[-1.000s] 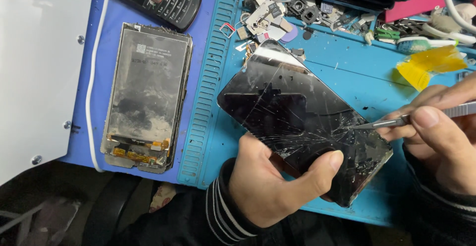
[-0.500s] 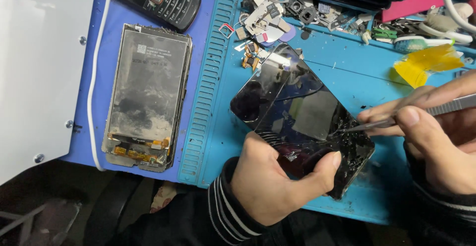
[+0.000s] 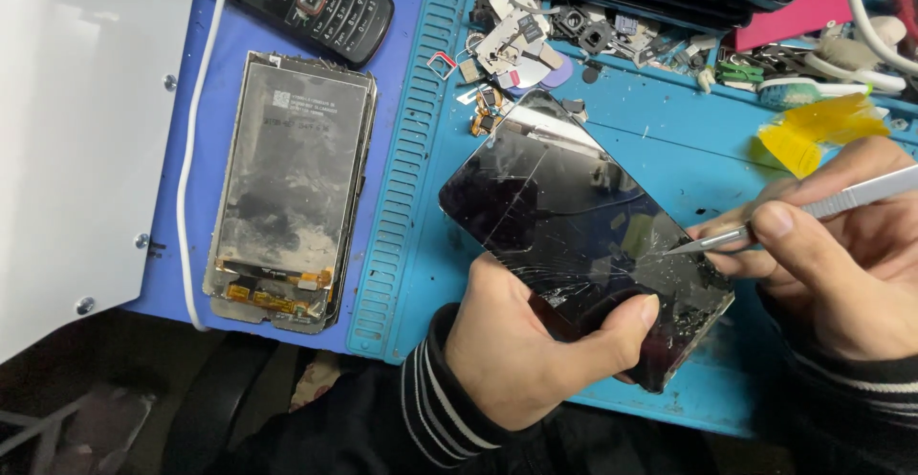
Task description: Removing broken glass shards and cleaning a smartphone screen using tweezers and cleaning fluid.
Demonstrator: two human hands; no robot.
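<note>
left hand [image 3: 521, 355] clamps near end of cracked phone screen [image 3: 574, 221], held above blue mat [image 3: 669, 140] | long axis runs up-left, away | right hand [image 3: 841, 265] pinches metal tweezers [image 3: 765, 226], tip touching shattered right edge

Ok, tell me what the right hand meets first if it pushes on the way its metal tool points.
The right hand meets the cracked phone screen; the tool tip looks already on it.
</note>
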